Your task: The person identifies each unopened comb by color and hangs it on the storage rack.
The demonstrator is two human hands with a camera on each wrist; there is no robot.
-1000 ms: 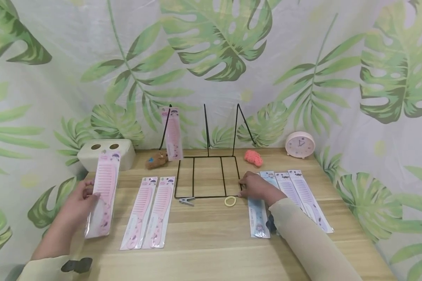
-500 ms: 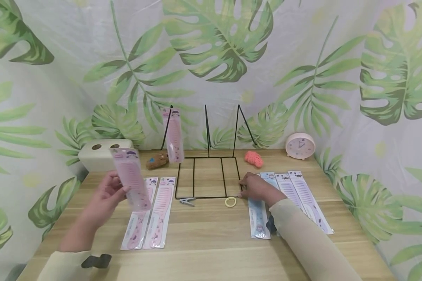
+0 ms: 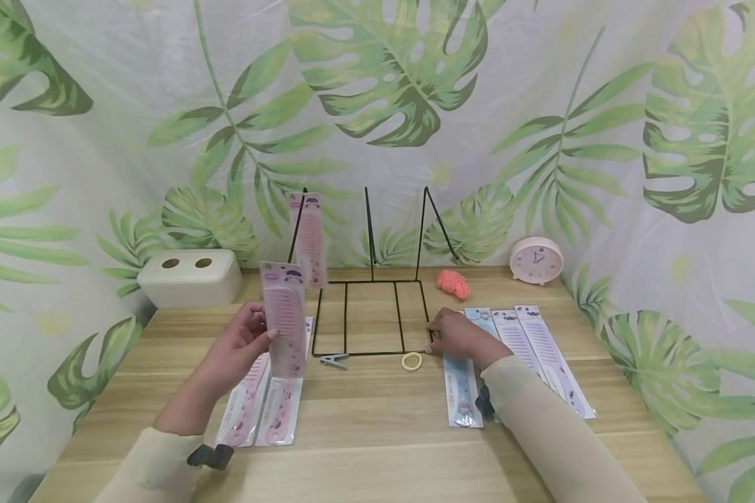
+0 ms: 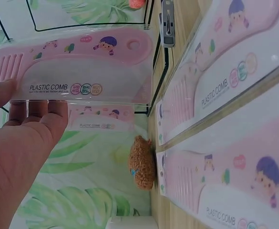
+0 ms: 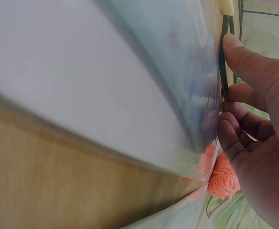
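My left hand (image 3: pixel 235 349) pinches a packaged pink comb (image 3: pixel 284 314), held upright above the table left of the black wire rack (image 3: pixel 345 318). "PLASTIC COMB" reads on its card in the left wrist view. My right hand (image 3: pixel 462 335) grips the rack's right side near the front corner, thumb and fingers at the wire (image 5: pixel 222 62). Another packaged pink comb (image 3: pixel 308 241) stands at the rack's back left upright. Two more pink combs lie flat below my left hand, the nearer one (image 3: pixel 279 412) partly covered by the held pack. A blue pack (image 3: pixel 462 402) lies under my right hand.
Purple comb packs (image 3: pixel 556 370) lie at the right. A grey clip (image 3: pixel 335 360) and a yellow ring (image 3: pixel 404 363) lie before the rack. Behind are coral yarn (image 3: pixel 453 283), a pink clock (image 3: pixel 537 260), a white box (image 3: pixel 189 283) and a brown fuzzy object (image 4: pixel 142 164).
My left hand has carried the pink comb rightward from beside the white box toward the rack, over the flat pink combs. My right hand has stayed at the rack.
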